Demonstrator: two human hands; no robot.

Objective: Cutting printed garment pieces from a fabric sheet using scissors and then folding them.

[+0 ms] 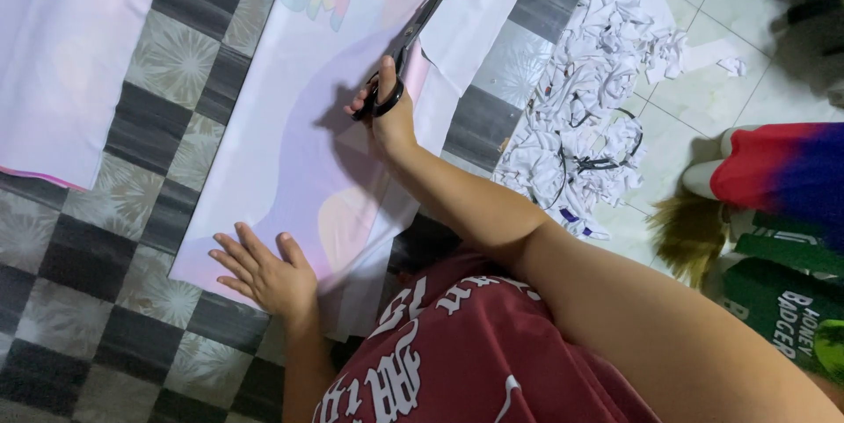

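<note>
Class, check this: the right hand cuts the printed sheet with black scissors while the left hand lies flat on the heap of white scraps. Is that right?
Not quite. In the head view the left hand lies flat on the printed sheet, not on the scraps. The right hand does cut with black scissors.

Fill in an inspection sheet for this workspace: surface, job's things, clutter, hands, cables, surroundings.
Surface: checked grey floor covering.
Job's things: pale printed fabric sheet, partly cut; black scissors.
Clutter: heap of white fabric scraps; second pale sheet far left.
Hands: right hand grips the scissors; left hand lies flat on the sheet.
Cables: thin black cord among the scraps.
Surroundings: pale tiled floor; green packages; broom bristles.
</note>
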